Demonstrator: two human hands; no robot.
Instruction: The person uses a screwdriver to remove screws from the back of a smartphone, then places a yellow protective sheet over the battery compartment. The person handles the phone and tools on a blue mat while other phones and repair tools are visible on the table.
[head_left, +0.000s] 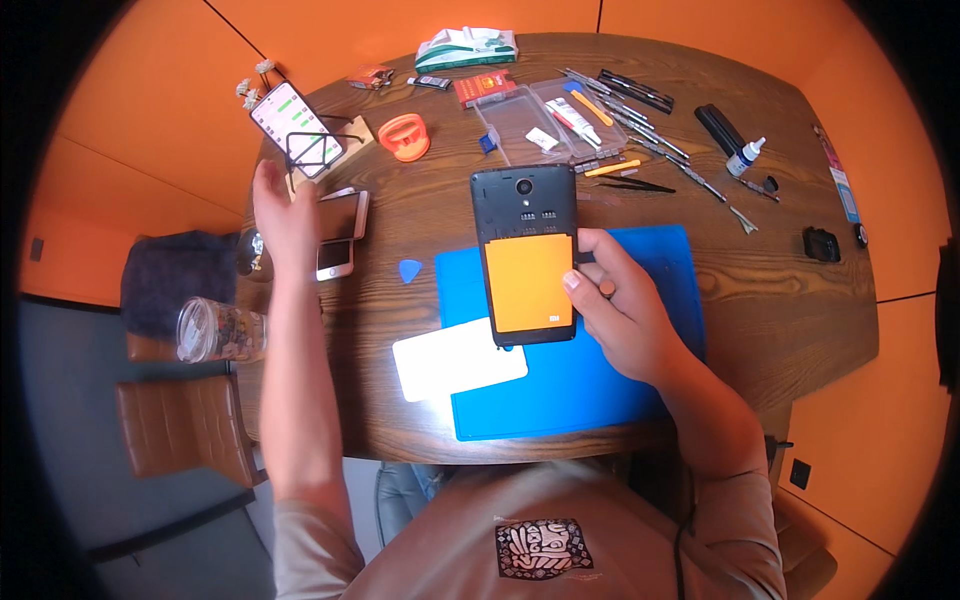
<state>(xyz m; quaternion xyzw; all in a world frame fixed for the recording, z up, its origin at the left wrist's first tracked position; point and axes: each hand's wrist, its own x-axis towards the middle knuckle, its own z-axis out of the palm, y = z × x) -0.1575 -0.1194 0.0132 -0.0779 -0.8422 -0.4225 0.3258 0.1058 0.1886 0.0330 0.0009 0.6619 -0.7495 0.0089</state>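
My right hand (619, 300) grips the right edge of a black smartphone (523, 210), its back cover off and an orange battery (529, 285) showing. A small round copper-coloured end sticks out between my fingers; I cannot tell what it belongs to. The phone is held above a blue work mat (570, 397) and partly over a white phone back cover (450, 364). My left hand (285, 214) is raised at the left, slightly blurred, its thumb and fingers apart with nothing seen between them. Just beyond it, a lit smartphone (289, 124) leans in a wire stand on a wooden base.
Two phones (335, 259) lie right of my left forearm, near a lidded cup (225, 330). Farther back are an orange suction cup (404, 137), a clear plastic case (517, 124), screwdrivers (660, 142), black tweezers (637, 184) and a dropper bottle (745, 157). A blue pick (409, 271) lies left of the mat.
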